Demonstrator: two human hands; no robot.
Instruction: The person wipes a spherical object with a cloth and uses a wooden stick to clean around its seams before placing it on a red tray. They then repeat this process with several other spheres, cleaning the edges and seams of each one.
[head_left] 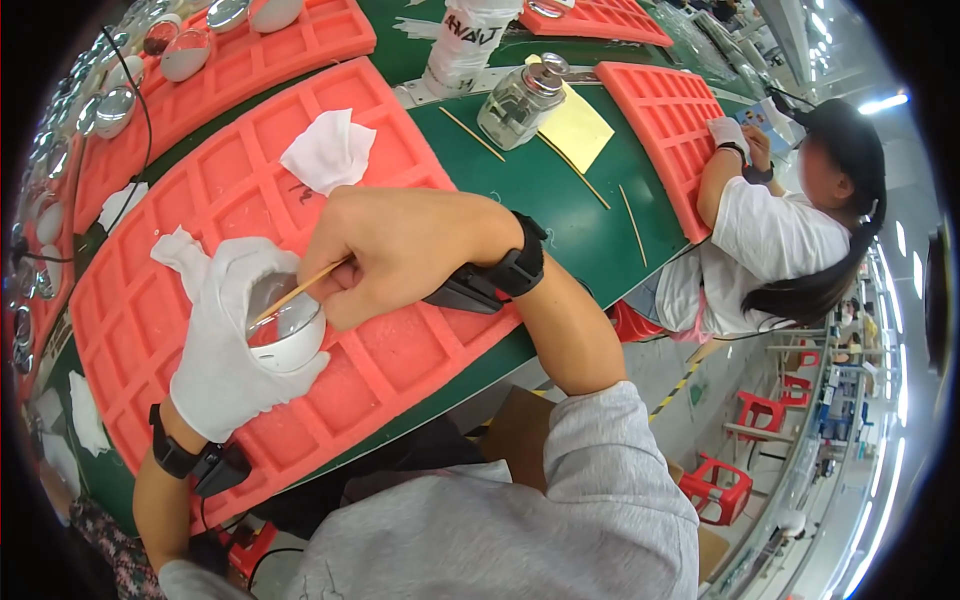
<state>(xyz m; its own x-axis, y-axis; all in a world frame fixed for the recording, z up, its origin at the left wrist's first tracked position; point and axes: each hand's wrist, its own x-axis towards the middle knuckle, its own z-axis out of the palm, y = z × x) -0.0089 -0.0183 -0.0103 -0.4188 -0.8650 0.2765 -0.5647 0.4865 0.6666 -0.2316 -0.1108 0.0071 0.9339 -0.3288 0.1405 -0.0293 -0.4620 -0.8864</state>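
Observation:
My left hand [222, 345], in a white glove, is wrapped round a white rounded shell with a glossy, see-through-looking face [290, 352]. The bare right hand [395, 245] pinches a thin wooden stick [292, 294]. The stick slants down to the left, and its far end is against or just over the shell's glossy face; whether it touches, I cannot tell. Both hands are above a pink foam tray [390, 368] divided into square pockets. A crumpled white cloth [330, 152] lies on the tray, beyond my right hand.
On the green table [540, 215] stand a glass jar with a metal top [520, 102] and a white wrapped cylinder [466, 45]. Yellow paper [580, 132] and loose wooden sticks [472, 134] lie nearby. Another foam tray at left holds shiny domes [186, 56]. A co-worker [775, 235] sits at right.

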